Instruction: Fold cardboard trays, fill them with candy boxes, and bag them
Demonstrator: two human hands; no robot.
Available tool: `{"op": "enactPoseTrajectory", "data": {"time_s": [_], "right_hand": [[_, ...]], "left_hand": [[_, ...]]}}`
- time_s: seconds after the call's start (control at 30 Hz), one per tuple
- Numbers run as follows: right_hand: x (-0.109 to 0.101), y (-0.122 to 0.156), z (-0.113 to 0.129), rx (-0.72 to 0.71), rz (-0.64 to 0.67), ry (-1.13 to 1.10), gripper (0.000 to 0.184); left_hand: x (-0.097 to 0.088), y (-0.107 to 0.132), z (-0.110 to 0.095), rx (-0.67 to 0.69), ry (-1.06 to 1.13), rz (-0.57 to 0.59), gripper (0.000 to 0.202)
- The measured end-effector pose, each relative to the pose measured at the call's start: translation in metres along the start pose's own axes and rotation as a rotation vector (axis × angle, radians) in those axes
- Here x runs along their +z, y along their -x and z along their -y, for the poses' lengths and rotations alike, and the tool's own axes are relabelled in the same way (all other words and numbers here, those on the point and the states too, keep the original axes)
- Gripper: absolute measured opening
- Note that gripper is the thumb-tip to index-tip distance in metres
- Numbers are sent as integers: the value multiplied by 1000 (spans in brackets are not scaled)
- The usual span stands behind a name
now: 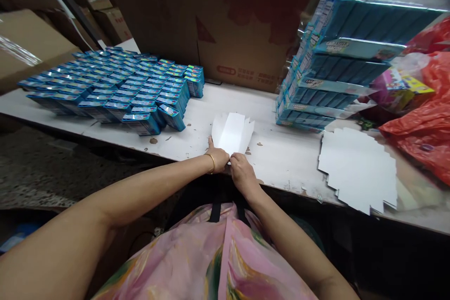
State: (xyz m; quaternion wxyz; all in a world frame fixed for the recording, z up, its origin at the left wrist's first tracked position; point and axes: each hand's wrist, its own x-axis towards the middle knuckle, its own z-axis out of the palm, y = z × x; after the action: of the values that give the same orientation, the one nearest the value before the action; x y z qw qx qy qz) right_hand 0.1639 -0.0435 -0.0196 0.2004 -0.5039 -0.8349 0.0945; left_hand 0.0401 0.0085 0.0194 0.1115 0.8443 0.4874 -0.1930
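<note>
A flat white cardboard box blank (232, 132) lies at the near edge of the white table (281, 159). My left hand (218, 158), with a gold bangle on the wrist, grips the blank's near end, thumb along its left side. My right hand (242, 171) pinches the same near end right beside it. Both hands are closed on the blank.
Several small blue boxes (116, 86) stand in rows at the left. Wrapped stacks of blue packs (330, 65) rise at the right. A pile of white blanks (358, 168) lies at the right front edge. Red plastic bags (425, 126) sit far right, brown cartons (232, 23) behind.
</note>
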Motion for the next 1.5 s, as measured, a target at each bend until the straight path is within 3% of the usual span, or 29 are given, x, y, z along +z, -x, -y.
{"op": "enactPoseTrajectory", "data": {"time_s": [0.17,0.37,0.53,0.63,0.73,0.8,0.9,0.97,1.03,1.17,1.27,1.4,1.5], "right_hand": [[-8,-1,5,12,31,1,15],[-12,4,-8,-46,10,-65,23],[-9,7,-10,-73,12,-93,27],[-15,10,-12,-94,-20,-146,28],[-31,11,-27,-96,-169,-226,29],[-42,3,-47,-9,-307,-254,29],[-51,-33,-83,180,-403,-261,35],[-48,-70,-103,318,-333,-223,42],[-41,-112,-114,461,-151,-136,46],[-21,-165,-116,561,158,-44,30],[-7,-163,-106,510,234,-31,16],[-2,-134,-84,360,288,-4,31],[-5,-119,-67,241,364,5,27]], "left_hand": [[-9,-1,4,-83,67,187,20],[-12,8,0,-55,58,175,21],[-16,-1,-4,-105,145,265,14],[-17,4,4,-15,227,279,18],[-21,20,24,147,341,153,26],[-27,25,44,187,374,-69,29],[-38,10,79,-21,386,-497,45],[-43,-17,102,-258,438,-601,57],[-43,-49,119,-429,560,-505,60],[-32,-90,125,-448,715,-340,40],[-18,-92,116,-392,707,-324,34],[-9,-77,102,-269,656,-341,34],[-9,-71,97,-153,647,-258,17]]}}
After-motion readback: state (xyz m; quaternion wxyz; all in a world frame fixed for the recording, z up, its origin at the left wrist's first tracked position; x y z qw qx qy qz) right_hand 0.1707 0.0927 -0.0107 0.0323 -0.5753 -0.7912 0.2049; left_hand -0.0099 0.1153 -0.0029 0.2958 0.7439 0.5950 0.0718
